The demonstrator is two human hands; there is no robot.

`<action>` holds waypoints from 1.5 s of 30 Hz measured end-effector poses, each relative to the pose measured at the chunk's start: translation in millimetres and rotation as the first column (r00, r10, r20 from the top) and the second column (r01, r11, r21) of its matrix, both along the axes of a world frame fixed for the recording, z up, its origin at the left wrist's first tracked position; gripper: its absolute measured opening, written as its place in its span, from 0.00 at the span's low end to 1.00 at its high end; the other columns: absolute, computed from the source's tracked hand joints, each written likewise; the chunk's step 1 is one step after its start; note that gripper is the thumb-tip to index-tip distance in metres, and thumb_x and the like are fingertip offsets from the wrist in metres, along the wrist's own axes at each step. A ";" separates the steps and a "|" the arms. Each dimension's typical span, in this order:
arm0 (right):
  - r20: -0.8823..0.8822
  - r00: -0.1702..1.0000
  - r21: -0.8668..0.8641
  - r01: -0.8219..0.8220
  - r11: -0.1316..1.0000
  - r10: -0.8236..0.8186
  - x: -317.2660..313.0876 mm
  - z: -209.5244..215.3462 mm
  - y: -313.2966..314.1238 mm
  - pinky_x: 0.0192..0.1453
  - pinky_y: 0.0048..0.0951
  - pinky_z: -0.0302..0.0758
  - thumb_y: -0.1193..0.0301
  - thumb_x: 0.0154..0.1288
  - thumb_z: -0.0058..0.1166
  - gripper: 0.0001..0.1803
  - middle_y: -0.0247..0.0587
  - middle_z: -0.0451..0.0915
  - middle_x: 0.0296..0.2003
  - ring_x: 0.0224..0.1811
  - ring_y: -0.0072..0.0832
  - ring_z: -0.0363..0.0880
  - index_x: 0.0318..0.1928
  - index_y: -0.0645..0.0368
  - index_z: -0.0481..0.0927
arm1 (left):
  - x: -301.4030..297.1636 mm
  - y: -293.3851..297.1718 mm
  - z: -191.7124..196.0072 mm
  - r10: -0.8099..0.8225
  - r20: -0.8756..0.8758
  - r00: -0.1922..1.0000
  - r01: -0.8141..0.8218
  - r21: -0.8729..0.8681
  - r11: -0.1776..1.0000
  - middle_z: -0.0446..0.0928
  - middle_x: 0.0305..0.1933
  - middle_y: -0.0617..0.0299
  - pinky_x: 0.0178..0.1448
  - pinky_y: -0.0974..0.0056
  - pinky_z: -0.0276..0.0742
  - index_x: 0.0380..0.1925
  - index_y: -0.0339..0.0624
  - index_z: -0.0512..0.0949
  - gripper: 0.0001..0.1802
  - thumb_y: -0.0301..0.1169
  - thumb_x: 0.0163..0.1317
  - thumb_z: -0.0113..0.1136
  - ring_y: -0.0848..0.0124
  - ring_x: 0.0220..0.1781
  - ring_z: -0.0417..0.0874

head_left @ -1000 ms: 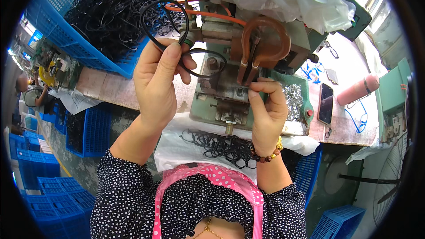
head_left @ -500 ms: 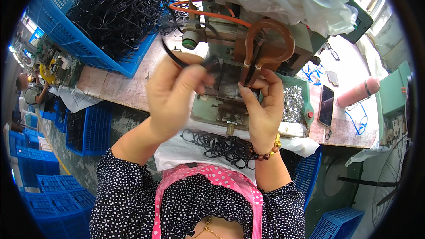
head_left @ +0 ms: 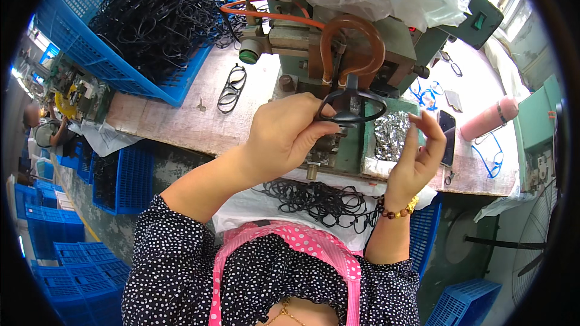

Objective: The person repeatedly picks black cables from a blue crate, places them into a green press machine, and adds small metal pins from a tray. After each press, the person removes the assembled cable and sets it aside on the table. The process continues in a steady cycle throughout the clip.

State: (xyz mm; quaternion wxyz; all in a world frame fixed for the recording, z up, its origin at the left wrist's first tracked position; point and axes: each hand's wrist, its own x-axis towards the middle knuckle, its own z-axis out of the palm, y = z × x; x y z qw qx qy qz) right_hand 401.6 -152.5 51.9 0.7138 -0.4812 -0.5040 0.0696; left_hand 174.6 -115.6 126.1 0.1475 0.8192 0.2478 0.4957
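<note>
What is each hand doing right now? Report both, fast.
Left hand: closed, pinching a black eyeglass frame at the machine.
Right hand: open, fingers spread, holding nothing.

Crate (head_left: 78, 42) left of machine (head_left: 338, 42), on bench (head_left: 181, 121)

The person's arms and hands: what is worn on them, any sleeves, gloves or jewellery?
Both hands are bare, without gloves. The left hand has nothing on its wrist. The right hand has a bead bracelet, brown and gold, round its wrist. Dark sleeves with small white dots cover the upper arms, leaving the forearms bare.
</note>
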 end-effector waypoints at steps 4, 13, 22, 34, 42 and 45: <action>0.021 0.994 -0.270 0.112 0.956 -0.111 33.0 -27.9 1.4 0.60 0.29 0.72 0.81 0.70 0.53 0.11 0.37 0.83 0.47 0.51 0.25 0.79 0.51 0.62 0.81 | -0.1 3.4 -3.6 0.007 0.020 1.000 -0.009 0.097 0.995 0.80 0.30 0.51 0.31 0.58 0.76 0.33 0.33 0.77 0.10 0.24 0.56 0.70 0.52 0.28 0.81; 0.721 0.692 -0.345 0.297 0.891 0.049 29.7 -49.8 8.2 0.72 0.49 0.61 0.72 0.60 0.64 0.08 0.42 0.80 0.51 0.66 0.48 0.68 0.39 0.57 0.81 | 1.6 0.6 -4.8 -0.010 0.035 0.999 0.008 0.055 0.998 0.78 0.29 0.51 0.31 0.57 0.76 0.35 0.34 0.78 0.10 0.24 0.57 0.70 0.52 0.28 0.81; 0.322 0.945 -0.268 0.145 0.952 -0.053 24.6 -57.5 11.5 0.53 0.36 0.73 0.79 0.64 0.60 0.03 0.44 0.83 0.39 0.45 0.38 0.80 0.37 0.63 0.78 | -29.5 4.6 -35.5 0.195 0.023 0.981 -0.196 0.184 0.963 0.81 0.42 0.51 0.47 0.56 0.79 0.45 0.36 0.80 0.17 0.21 0.54 0.69 0.53 0.43 0.82; 0.173 0.981 -0.274 0.129 0.953 -0.083 26.4 -65.6 5.6 0.49 0.29 0.75 0.81 0.64 0.61 0.05 0.41 0.80 0.36 0.40 0.31 0.79 0.38 0.64 0.77 | -180.6 90.5 -169.6 0.594 -0.513 0.619 -0.743 -0.139 0.654 0.79 0.46 0.53 0.47 0.55 0.77 0.42 0.38 0.80 0.11 0.28 0.61 0.66 0.54 0.43 0.82; 0.298 0.954 -0.260 0.119 0.958 -0.038 26.8 -57.4 3.4 0.49 0.29 0.76 0.83 0.66 0.57 0.06 0.39 0.81 0.36 0.40 0.29 0.79 0.42 0.64 0.82 | -163.8 71.2 -96.0 0.576 0.119 0.808 -0.465 -0.471 0.749 0.79 0.25 0.65 0.31 0.72 0.69 0.38 0.37 0.83 0.06 0.29 0.67 0.65 0.83 0.27 0.75; 0.234 0.972 -0.267 0.095 0.959 -0.031 26.3 -57.5 3.3 0.50 0.28 0.76 0.83 0.66 0.57 0.08 0.40 0.83 0.39 0.42 0.30 0.80 0.44 0.64 0.83 | -151.4 57.4 -79.0 0.560 -0.079 0.824 -0.545 -0.379 0.748 0.78 0.24 0.66 0.30 0.73 0.68 0.38 0.38 0.83 0.06 0.29 0.67 0.65 0.83 0.26 0.73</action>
